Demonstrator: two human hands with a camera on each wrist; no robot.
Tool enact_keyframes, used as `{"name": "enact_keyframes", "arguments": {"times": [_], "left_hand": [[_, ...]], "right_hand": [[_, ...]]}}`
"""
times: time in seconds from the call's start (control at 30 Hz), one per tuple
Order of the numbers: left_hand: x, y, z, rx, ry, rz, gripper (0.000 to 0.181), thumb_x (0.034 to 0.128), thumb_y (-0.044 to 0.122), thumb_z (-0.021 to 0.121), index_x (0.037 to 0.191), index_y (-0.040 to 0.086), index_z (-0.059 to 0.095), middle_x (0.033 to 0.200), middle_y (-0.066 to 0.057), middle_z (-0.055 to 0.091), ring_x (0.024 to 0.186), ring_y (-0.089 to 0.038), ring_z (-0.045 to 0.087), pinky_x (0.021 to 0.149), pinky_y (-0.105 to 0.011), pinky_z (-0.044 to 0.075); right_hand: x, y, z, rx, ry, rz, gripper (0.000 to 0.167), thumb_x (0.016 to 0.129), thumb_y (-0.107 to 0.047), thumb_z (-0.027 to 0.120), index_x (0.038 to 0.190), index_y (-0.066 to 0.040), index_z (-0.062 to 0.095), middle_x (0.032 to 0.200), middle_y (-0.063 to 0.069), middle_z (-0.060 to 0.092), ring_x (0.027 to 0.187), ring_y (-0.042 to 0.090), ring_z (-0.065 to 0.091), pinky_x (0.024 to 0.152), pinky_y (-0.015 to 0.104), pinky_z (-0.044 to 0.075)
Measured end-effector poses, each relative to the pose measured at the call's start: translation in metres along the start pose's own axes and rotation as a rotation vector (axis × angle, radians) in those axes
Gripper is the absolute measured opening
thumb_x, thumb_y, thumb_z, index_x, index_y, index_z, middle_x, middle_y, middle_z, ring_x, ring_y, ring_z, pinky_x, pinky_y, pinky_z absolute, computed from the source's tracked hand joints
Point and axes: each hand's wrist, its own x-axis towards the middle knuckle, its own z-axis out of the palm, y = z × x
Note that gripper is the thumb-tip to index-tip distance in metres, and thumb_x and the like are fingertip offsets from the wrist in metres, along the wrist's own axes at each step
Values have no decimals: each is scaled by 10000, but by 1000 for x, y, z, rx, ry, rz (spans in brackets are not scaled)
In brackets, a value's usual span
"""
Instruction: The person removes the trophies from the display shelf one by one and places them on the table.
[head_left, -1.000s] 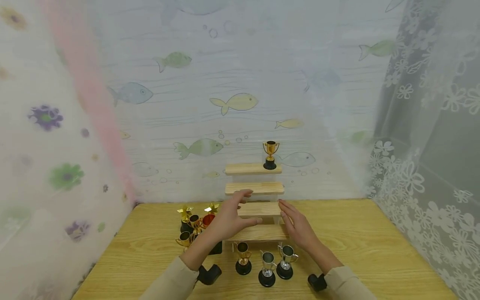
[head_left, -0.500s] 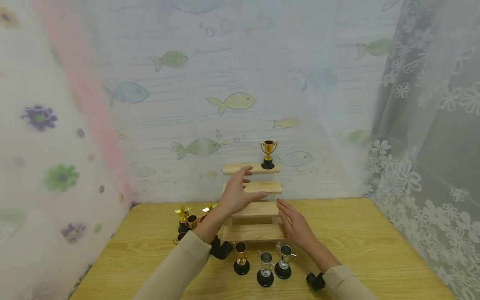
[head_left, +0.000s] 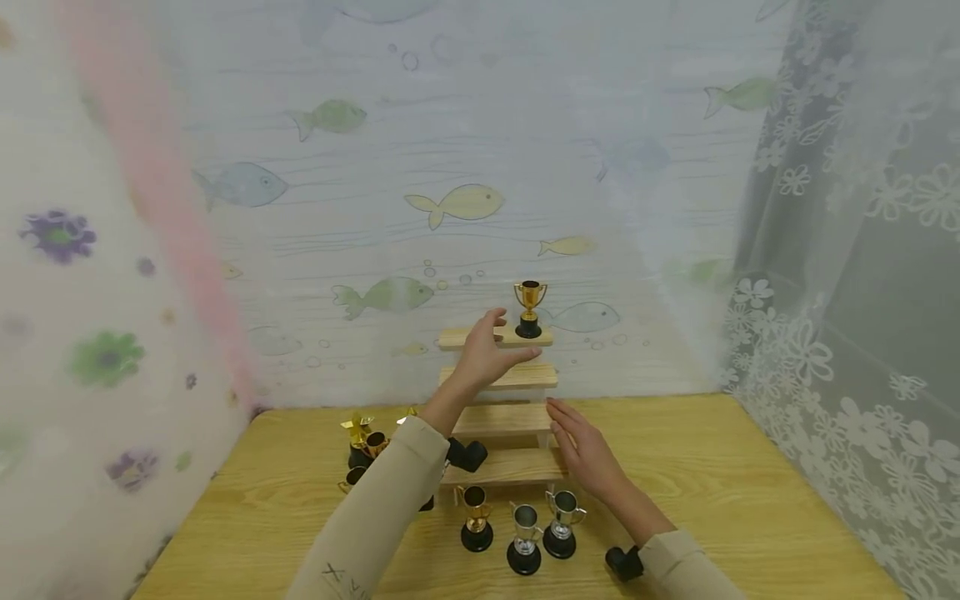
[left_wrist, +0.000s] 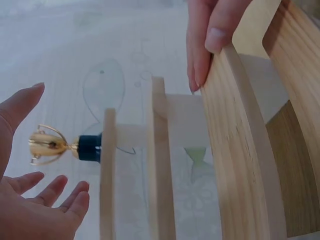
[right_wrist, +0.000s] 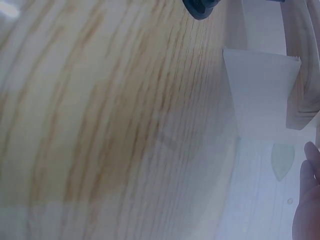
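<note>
A small gold trophy cup point(head_left: 529, 297) on a black base stands upright at the right of the top plank point(head_left: 457, 337) of a stepped wooden display rack point(head_left: 502, 421). My left hand point(head_left: 483, 354) reaches up just left of this cup, thumb and fingers spread. In the left wrist view, the cup point(left_wrist: 47, 144) shows between the left thumb and fingers point(left_wrist: 55, 192), with a gap to them. My right hand point(head_left: 592, 458) rests its straight fingertips against the right end of a lower plank; the left wrist view shows its thumb point(left_wrist: 220, 30) at that plank's edge.
In front of the rack stand a copper-gold cup point(head_left: 476, 512) and two silver cups, one point(head_left: 525, 533) nearer. Left of it are several gold trophies, one star-topped point(head_left: 358, 429), partly behind the left sleeve point(head_left: 382, 508). A patterned curtain point(head_left: 360, 250) hangs behind the table point(head_left: 675, 467).
My left hand has moved up from the lower planks to beside the gold cup on the top plank. The right hand stays at the rack's right side. The head view has shifted slightly.
</note>
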Motion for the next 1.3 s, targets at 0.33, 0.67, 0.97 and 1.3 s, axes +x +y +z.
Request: {"name": "enact_keyframes", "arguments": {"times": [0.33, 0.67, 0.97, 1.3], "left_hand": [[27, -16, 3, 106, 15, -16, 918, 887, 345, 819, 1589, 41, 311, 1551, -187, 428, 1395, -390, 449, 1094, -511, 438], [38, -21, 10, 75, 53, -23, 806, 915, 347, 786, 1547, 27, 401, 1507, -173, 499, 1360, -367, 496, 1068, -512, 461], [44, -23, 25, 82, 148, -20, 645, 940, 307, 768, 1468, 31, 522, 1422, -142, 585, 1302, -341, 549, 1048, -494, 477], [51, -22, 39, 162, 259, -63, 520, 918, 324, 793, 1358, 86, 652, 1315, -79, 672, 1211, -304, 611, 1030, -478, 483]], "right_hand": [[0, 2, 3, 11, 11, -13, 399, 1092, -121, 479, 1409, 114, 536, 1501, 246, 498, 1376, 444, 476, 1090, 595, 389], [0, 7, 4, 3, 1, 1, 411, 1098, -152, 475, 1425, 90, 535, 1523, 193, 496, 1396, 400, 470, 1102, 564, 395], [0, 4, 4, 9, 3, -14, 404, 1091, -125, 485, 1418, 108, 531, 1517, 215, 493, 1383, 424, 474, 1087, 579, 400], [0, 4, 3, 10, 6, -5, 400, 1095, -126, 474, 1416, 107, 532, 1517, 214, 494, 1392, 425, 465, 1098, 577, 390]]}}
